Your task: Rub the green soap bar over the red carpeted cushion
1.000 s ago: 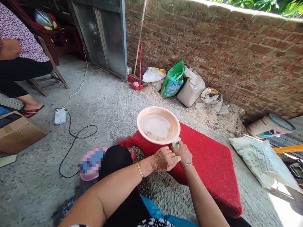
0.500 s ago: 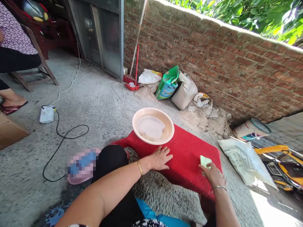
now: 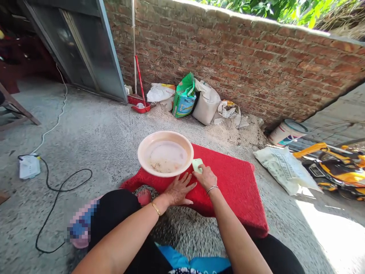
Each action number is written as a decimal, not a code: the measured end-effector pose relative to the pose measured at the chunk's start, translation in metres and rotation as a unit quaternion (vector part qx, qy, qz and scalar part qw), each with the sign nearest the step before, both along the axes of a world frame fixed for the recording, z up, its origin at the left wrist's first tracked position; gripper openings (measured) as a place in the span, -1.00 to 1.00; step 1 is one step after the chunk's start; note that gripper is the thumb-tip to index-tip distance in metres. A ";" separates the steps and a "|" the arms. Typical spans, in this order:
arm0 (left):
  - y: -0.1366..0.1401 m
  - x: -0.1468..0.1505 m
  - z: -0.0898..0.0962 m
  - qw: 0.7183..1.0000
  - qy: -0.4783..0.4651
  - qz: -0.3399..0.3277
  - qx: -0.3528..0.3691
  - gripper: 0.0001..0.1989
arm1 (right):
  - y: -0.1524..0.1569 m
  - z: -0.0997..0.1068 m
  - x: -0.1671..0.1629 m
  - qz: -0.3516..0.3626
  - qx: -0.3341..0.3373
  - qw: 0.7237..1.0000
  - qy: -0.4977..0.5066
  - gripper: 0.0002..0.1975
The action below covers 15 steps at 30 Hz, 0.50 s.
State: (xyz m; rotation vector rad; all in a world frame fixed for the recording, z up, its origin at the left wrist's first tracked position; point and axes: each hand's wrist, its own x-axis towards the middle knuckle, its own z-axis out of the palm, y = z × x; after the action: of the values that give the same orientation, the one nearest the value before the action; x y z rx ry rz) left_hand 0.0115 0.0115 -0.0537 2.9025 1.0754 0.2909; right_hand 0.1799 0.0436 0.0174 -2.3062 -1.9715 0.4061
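Observation:
A red cloth (image 3: 225, 175) covers a low surface in front of me. On its far left part stands a pale pink basin (image 3: 139, 155) holding cloudy water with bits floating in it. Fingers spread, my left hand (image 3: 178, 190) lies flat on the cloth just below the basin's near rim. My right hand (image 3: 207, 178) grips a pale green flat piece (image 3: 196, 164) with rounded corners, close beside the basin's right rim. Its underside is hidden, and I cannot make out its exact kind.
Along the brick wall (image 3: 242, 64) stand a green bag (image 3: 184, 97), a whitish sack (image 3: 207, 104) and a red dustpan (image 3: 141, 108). A bucket (image 3: 287, 133), a flat sack (image 3: 285, 167) and a yellow toy excavator (image 3: 339, 167) are at right. A power strip (image 3: 29, 166) with cables lies left.
My right hand has slid the pale green piece leftward across the red cloth, from its right end to beside the basin. My left hand stays flat near the basin. The view has turned right.

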 end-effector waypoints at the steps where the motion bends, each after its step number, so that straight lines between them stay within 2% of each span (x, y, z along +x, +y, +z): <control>1: 0.000 0.000 0.000 1.000 0.001 0.000 -0.001 -0.13 | 0.000 -0.002 0.009 -0.009 -0.007 1.000 0.001 -0.54; 5: 0.000 0.002 0.000 1.000 0.010 0.003 -0.006 -0.13 | -0.009 -0.006 0.079 -0.106 -0.047 0.993 -0.005 -0.51; 8: 0.000 0.002 0.000 1.000 0.012 0.005 -0.007 -0.13 | -0.024 -0.005 0.143 -0.178 -0.060 0.982 -0.017 -0.48; 10: 0.000 0.003 -0.001 1.000 0.009 0.005 -0.008 -0.13 | -0.037 -0.002 0.174 -0.218 -0.073 0.973 -0.032 -0.46; 12: -0.001 0.004 -0.003 1.000 0.005 0.006 -0.010 -0.13 | -0.048 0.002 0.188 -0.252 -0.076 0.963 -0.064 -0.45; 15: -0.007 0.008 -0.006 1.000 -0.006 0.018 -0.013 -0.11 | -0.054 0.012 0.172 -0.249 -0.056 0.963 -0.089 -0.45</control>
State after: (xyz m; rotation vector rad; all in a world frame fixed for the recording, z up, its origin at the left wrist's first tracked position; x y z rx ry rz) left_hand 0.0193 0.0050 -0.0598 2.8574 1.1217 0.2911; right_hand 0.3516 -0.0102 0.0295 -2.8764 -1.3687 0.2771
